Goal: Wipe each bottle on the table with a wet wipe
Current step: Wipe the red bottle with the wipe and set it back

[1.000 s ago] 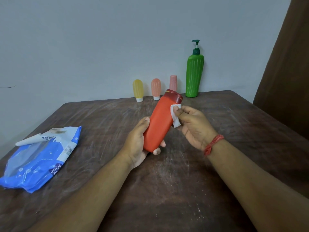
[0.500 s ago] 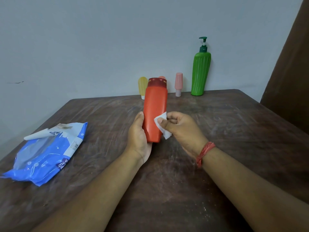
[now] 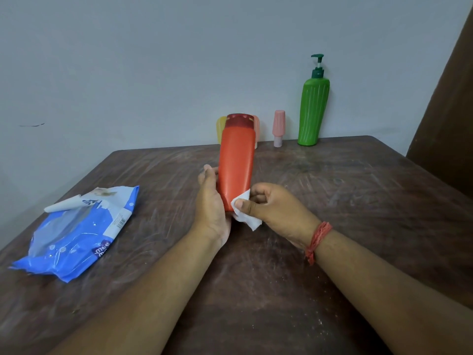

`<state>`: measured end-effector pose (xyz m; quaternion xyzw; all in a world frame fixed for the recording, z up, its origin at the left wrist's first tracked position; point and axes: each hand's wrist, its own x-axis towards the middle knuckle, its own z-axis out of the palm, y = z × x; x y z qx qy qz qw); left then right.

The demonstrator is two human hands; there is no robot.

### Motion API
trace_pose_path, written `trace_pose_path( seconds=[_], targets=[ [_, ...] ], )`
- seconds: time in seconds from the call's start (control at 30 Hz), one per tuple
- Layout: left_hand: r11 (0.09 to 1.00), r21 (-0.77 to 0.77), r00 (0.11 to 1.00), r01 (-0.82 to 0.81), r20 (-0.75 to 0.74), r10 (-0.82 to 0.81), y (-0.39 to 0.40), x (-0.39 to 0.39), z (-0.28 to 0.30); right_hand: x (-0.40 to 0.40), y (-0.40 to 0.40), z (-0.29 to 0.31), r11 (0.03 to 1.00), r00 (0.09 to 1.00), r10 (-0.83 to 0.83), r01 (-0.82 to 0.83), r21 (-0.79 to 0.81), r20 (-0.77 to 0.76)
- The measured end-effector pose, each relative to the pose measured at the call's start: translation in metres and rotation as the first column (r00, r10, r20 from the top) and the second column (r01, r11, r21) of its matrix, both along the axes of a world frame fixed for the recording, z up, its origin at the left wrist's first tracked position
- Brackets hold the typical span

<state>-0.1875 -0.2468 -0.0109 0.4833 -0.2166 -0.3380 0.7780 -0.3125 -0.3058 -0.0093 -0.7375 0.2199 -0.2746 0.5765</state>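
Observation:
An orange-red bottle (image 3: 236, 160) with a dark red cap stands nearly upright above the table's middle, held from the left side by my left hand (image 3: 211, 206). My right hand (image 3: 273, 211) pinches a white wet wipe (image 3: 244, 213) against the bottle's lower right edge. Against the far wall stand a tall green pump bottle (image 3: 312, 111) and a small pink bottle (image 3: 279, 128). A small yellow bottle (image 3: 220, 129) and a small salmon bottle (image 3: 257, 131) are mostly hidden behind the held bottle.
A blue wet-wipe pack (image 3: 76, 234) lies at the left of the dark brown wooden table (image 3: 332, 188), its flap open. A grey wall runs behind the table. A brown panel (image 3: 448, 111) stands at the right.
The bottle went from tilted right to nearly upright. My right hand slid the wipe down from the cap to the bottle's lower end.

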Motion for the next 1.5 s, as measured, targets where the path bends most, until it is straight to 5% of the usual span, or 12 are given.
trace_pose_path(
  seconds=[0.1, 0.23, 0.47, 0.73, 1.07, 1.3, 1.5],
  targets=[
    [0.989, 0.083, 0.958, -0.121, 0.269, 0.095, -0.001, -0.005, 0.006, 0.004, 0.004, 0.002, 0.989, 0.993, -0.117, 0.118, -0.089, 0.014],
    [0.982, 0.147, 0.919, -0.120, 0.390, 0.054, -0.001, -0.010, 0.009, 0.006, 0.009, 0.003, 0.939, 0.970, -0.243, 0.240, -0.245, 0.021],
    [0.974, -0.013, 0.970, 0.225, -0.095, -0.225, 0.003, -0.004, 0.011, 0.004, 0.021, 0.014, 0.579, 0.962, -0.254, 0.233, -0.781, 0.099],
    [0.990, -0.024, 0.960, 0.136, -0.242, -0.138, 0.000, 0.006, 0.013, -0.003, 0.017, 0.023, 0.238, 0.937, -0.336, 0.186, -0.953, 0.099],
    [0.967, -0.065, 0.905, 0.248, -0.342, -0.255, 0.009, 0.005, 0.009, -0.001, 0.015, 0.021, 0.099, 0.976, -0.217, 0.034, -0.994, 0.012],
    [0.987, -0.055, 0.924, 0.148, -0.349, -0.158, 0.005, 0.002, 0.014, 0.000, 0.007, 0.019, 0.244, 0.966, -0.249, 0.130, -0.961, 0.067],
    [0.991, -0.036, 0.887, 0.132, -0.441, -0.134, 0.009, 0.002, 0.013, -0.001, 0.011, 0.016, 0.199, 0.969, -0.194, 0.189, -0.962, 0.151]
  ],
)
